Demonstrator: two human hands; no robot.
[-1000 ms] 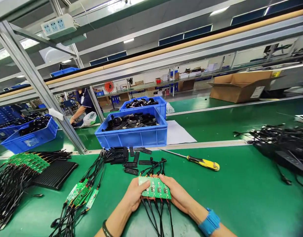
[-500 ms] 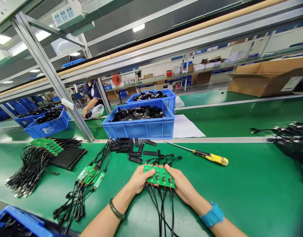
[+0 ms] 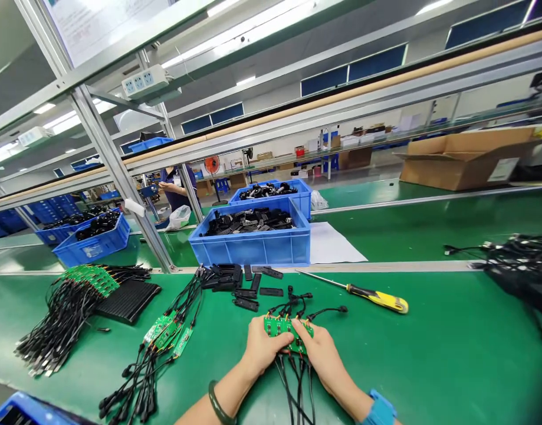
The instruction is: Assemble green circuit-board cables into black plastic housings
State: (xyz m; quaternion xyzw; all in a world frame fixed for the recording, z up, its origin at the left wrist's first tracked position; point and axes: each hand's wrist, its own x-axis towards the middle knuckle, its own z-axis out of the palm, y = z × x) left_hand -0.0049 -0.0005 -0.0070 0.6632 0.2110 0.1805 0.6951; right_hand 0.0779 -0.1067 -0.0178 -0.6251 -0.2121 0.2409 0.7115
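Observation:
A green circuit board panel (image 3: 283,327) with black cables running off its near and far edges is gripped between both hands over the green bench mat. My left hand (image 3: 262,349) closes on its left side with the thumb on top. From the right, my right hand (image 3: 320,353) closes on the other side; a blue wrist strap (image 3: 379,408) is on that arm. The hands are close together and the panel looks bent or partly covered by the thumbs. Several small black plastic shells (image 3: 246,289) lie just beyond the panel.
A yellow-handled screwdriver (image 3: 368,294) lies to the right. Wired green boards (image 3: 167,332) lie to the left, with a larger cable bundle (image 3: 61,313) and a black ribbed tray (image 3: 128,300) farther left. Blue bins of black parts (image 3: 253,236) stand behind. A person stands at the back left.
My hands have drawn closer together on the panel, thumbs now pressing over its top. The view tilted up and shifted slightly.

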